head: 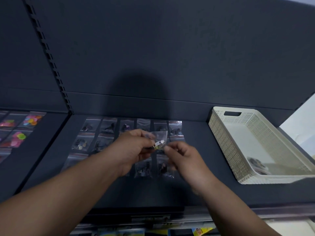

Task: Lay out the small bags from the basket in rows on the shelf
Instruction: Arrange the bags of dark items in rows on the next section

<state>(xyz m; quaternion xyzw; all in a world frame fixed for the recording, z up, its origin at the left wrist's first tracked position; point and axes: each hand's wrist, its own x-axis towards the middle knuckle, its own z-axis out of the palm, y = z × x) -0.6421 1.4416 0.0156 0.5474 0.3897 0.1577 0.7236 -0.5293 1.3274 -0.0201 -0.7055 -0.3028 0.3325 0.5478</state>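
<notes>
Both my hands hold one small clear bag [159, 139] above the middle of the dark shelf [201, 167]. My left hand [136, 147] grips its left side and my right hand [184, 155] pinches its right edge. A small white and yellow item shows inside the bag. Under my hands, several small clear bags [109, 126] with dark contents lie in rows on the shelf; some are hidden by my hands. The cream perforated basket [226, 142] stands at the right of the shelf, with a few bags [257, 165] in its near corner.
The neighbouring shelf section on the left holds bags with colourful pieces [32, 120]. A slotted upright [51, 60] divides the two sections. Below the shelf's front edge, colourful packets [199, 231] show on a lower level. Bare shelf lies between the rows and the basket.
</notes>
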